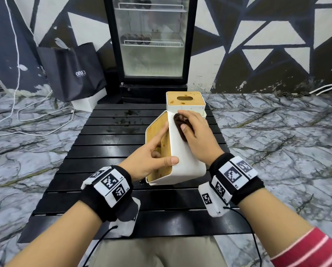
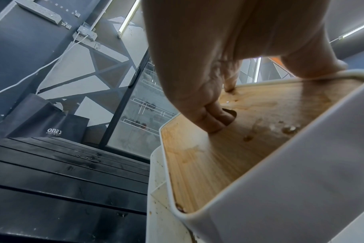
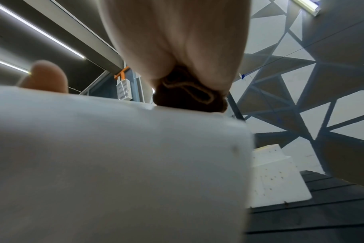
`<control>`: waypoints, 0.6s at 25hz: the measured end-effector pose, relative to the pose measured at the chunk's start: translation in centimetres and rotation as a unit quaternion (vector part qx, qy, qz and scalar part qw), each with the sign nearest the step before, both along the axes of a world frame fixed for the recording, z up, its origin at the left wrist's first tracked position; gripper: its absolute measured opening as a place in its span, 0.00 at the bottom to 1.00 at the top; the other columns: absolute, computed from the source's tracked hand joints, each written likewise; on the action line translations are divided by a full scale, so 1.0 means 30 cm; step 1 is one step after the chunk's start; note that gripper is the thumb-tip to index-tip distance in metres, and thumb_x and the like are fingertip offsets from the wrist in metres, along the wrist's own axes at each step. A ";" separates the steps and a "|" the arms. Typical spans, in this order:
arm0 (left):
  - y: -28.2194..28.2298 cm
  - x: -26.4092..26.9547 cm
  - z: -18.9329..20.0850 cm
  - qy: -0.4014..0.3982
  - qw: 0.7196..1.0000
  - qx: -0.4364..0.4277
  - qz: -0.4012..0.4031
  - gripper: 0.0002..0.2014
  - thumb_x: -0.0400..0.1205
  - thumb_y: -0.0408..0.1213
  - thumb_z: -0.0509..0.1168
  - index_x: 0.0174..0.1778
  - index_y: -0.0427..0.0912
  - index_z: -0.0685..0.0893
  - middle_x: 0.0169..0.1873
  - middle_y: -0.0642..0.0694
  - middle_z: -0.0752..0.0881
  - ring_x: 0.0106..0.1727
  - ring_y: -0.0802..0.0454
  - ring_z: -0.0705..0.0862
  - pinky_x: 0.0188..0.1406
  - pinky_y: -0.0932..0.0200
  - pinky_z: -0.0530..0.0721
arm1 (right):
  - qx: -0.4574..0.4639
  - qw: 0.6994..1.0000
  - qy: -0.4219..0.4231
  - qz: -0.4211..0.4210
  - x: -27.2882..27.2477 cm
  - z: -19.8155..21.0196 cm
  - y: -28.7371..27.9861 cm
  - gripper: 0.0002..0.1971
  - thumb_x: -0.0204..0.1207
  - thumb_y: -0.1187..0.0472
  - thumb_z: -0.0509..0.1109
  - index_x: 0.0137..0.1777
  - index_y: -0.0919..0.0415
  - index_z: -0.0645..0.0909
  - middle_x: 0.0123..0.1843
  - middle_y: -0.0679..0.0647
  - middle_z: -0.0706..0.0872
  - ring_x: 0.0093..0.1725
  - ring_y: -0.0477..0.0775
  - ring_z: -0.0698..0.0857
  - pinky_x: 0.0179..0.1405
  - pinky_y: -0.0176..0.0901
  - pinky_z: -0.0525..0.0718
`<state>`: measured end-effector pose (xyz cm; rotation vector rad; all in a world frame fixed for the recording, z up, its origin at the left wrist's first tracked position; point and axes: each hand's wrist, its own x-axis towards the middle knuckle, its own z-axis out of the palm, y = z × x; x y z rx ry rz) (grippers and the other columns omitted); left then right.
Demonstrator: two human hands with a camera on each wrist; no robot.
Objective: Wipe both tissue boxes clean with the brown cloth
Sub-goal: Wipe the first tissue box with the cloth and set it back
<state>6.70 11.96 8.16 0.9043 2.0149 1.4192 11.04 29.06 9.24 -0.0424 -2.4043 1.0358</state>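
A white tissue box [image 1: 188, 162] with a stained wooden lid [image 2: 229, 148] is tipped on its side on the black slatted table [image 1: 107, 143], lid facing left. My left hand [image 1: 151, 157] grips it: thumb over the near corner, curled fingers hooked into the lid's slot, index finger stretched along the lid. My right hand [image 1: 194, 132] presses the bunched brown cloth [image 1: 180, 124] onto the box's white upward-facing side [image 3: 114, 156] near its far end. The cloth [image 3: 189, 95] shows under the palm. A second white tissue box [image 1: 185, 103] stands upright just behind, its wooden lid spotted.
Wet smears mark the table's far slats [image 1: 122, 122]. A glass-door fridge [image 1: 151, 41] stands beyond the table, a black bag [image 1: 74, 72] to its left. White cables [image 1: 26, 120] lie on the marble floor.
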 end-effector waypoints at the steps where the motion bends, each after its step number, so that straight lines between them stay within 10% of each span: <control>1: 0.003 -0.002 -0.001 0.001 1.000 -0.003 -0.001 0.50 0.61 0.58 0.74 0.75 0.77 0.50 0.65 0.49 0.78 0.47 0.48 0.82 0.64 0.52 0.80 | -0.001 1.000 -0.005 -0.008 0.005 -0.007 0.011 0.19 0.80 0.67 0.58 0.70 0.58 0.71 0.70 0.54 0.74 0.69 0.51 0.68 0.68 0.34 0.58; 15: -0.002 -0.003 -0.002 -0.003 0.999 0.027 0.028 0.43 0.67 0.55 0.75 0.66 0.84 0.51 0.63 0.62 0.78 0.56 0.49 0.86 0.58 0.67 0.79 | 0.000 1.000 0.017 0.009 0.177 -0.117 -0.090 0.21 0.78 0.59 0.55 0.71 0.55 0.71 0.65 0.43 0.71 0.67 0.43 0.66 0.68 0.20 0.56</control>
